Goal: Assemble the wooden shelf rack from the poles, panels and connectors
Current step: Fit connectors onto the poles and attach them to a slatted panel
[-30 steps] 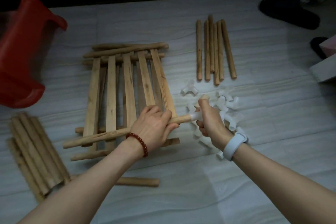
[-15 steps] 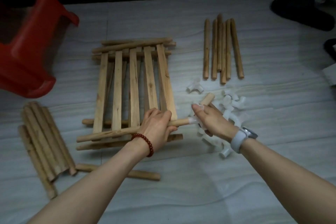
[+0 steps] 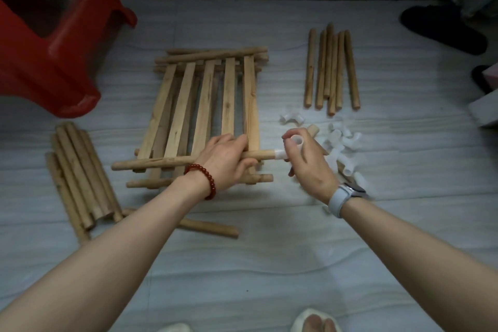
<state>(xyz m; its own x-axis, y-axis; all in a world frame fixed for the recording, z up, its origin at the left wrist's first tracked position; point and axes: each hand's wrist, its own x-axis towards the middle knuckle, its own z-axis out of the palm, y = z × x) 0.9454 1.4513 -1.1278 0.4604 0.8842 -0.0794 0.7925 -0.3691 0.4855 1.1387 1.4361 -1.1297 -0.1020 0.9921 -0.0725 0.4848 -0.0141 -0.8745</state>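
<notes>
Left hand [image 3: 229,159] grips pole [image 3: 172,161]; right hand [image 3: 307,162] apparently pinches connector [image 3: 296,143].

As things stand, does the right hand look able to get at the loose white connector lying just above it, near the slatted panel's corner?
Probably yes. The right hand is pinching the connector on the pole, so it must let go first, but the loose connector lies on bare floor just beyond its fingers, with nothing between them.
</notes>
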